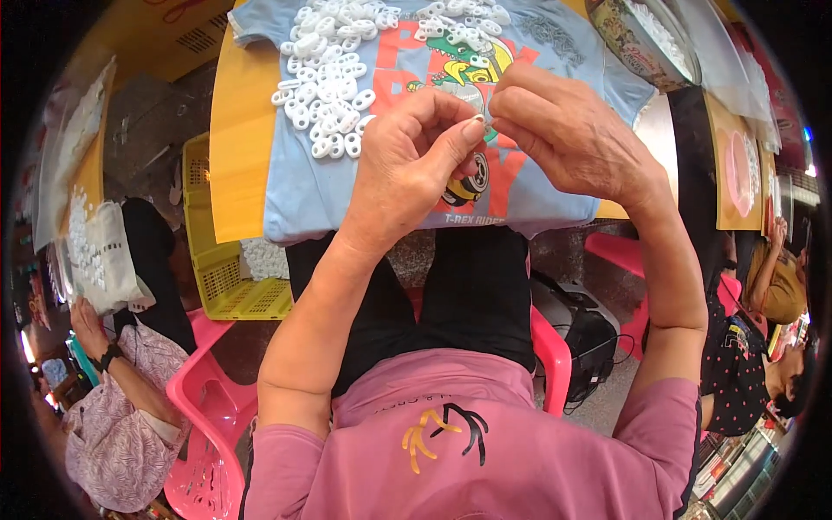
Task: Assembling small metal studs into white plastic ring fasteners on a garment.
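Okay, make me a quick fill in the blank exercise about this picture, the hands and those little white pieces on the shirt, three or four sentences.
1. The small white plastic pieces lie heaped on a light ____ T-shirt spread over the table.
2. The left hand and right hand meet at their ____ over the shirt's print.
3. The table under the shirt is ____ in colour.
4. Beside the table on the person's left stands a yellow plastic ____.

Missing words: blue; fingertips; yellow; crate

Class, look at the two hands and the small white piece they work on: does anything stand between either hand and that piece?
Nothing visible does. The left hand and right hand both pinch the small white plastic piece directly at their fingertips, above the light blue printed T-shirt.
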A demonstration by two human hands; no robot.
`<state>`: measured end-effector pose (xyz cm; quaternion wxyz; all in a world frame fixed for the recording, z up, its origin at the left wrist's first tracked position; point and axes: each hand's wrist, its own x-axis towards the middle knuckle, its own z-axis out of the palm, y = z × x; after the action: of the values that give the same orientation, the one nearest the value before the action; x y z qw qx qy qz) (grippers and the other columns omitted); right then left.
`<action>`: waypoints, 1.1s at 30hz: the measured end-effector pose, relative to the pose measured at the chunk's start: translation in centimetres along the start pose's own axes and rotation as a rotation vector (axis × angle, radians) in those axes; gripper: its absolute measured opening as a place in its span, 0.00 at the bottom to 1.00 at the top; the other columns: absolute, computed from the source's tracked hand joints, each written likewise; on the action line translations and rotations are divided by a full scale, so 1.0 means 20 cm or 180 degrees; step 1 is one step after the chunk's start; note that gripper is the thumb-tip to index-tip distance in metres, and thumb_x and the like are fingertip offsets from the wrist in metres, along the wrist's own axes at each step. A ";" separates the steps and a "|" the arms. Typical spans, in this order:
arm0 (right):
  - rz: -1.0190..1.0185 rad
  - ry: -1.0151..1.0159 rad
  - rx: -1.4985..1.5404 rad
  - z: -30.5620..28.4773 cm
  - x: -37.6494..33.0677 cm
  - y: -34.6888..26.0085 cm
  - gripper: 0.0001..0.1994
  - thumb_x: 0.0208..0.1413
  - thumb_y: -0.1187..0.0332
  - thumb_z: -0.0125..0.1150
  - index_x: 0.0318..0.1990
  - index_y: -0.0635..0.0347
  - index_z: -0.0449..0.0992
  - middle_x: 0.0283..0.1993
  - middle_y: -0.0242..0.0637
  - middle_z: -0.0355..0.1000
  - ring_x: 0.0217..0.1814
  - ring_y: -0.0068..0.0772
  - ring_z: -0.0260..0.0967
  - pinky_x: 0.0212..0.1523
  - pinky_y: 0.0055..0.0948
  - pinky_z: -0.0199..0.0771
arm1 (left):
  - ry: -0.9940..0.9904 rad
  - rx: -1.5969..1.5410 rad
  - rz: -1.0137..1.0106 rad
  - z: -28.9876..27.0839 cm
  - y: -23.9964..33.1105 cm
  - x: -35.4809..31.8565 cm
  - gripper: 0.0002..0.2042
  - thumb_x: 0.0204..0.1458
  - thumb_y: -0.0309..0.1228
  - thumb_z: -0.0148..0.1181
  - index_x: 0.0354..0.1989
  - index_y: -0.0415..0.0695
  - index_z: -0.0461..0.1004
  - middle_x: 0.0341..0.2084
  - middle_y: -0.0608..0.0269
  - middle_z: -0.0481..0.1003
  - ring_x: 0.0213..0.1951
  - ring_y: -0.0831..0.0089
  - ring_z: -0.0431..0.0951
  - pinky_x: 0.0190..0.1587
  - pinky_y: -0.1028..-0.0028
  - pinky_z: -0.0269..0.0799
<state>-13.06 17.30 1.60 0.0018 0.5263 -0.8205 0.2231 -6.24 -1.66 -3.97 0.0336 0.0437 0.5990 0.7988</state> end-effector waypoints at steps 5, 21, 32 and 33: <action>0.0182 -0.0004 0.0349 0.04 -0.04 0.00 0.05 0.53 0.77 0.57 0.35 0.64 0.68 0.34 0.45 0.65 0.36 0.52 0.66 0.34 0.42 0.66 | 0.0019 0.0390 0.0031 0.01 0.00 0.00 0.03 0.57 0.24 0.59 0.35 0.37 0.72 0.22 0.67 0.75 0.23 0.84 0.73 0.26 0.82 0.70; 0.1257 0.1021 0.1537 0.11 -0.08 -0.07 0.05 0.55 0.76 0.63 0.36 0.68 0.74 0.31 0.35 0.73 0.34 0.22 0.71 0.36 0.23 0.72 | -0.0080 0.0282 -0.0052 0.01 0.01 0.00 0.05 0.58 0.26 0.59 0.35 0.37 0.72 0.23 0.68 0.75 0.25 0.84 0.73 0.28 0.81 0.70; 0.1384 0.1270 0.1518 0.13 -0.05 -0.09 0.06 0.56 0.72 0.64 0.35 0.67 0.74 0.31 0.35 0.73 0.30 0.25 0.71 0.32 0.25 0.71 | 0.0141 0.0219 -0.0050 0.02 0.01 0.00 0.05 0.58 0.26 0.59 0.35 0.37 0.73 0.24 0.68 0.76 0.26 0.85 0.75 0.28 0.82 0.71; 0.1046 0.1026 0.0822 0.08 -0.05 -0.09 0.06 0.54 0.73 0.64 0.35 0.65 0.73 0.31 0.38 0.72 0.31 0.31 0.71 0.31 0.28 0.71 | 0.0138 0.0222 -0.0050 0.01 0.01 0.00 0.05 0.58 0.26 0.59 0.35 0.37 0.73 0.24 0.68 0.76 0.26 0.85 0.75 0.28 0.82 0.71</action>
<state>-10.79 16.90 0.50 0.0291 0.3395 -0.8488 0.4043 -6.27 -1.42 -3.69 0.0253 0.0228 0.6274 0.7779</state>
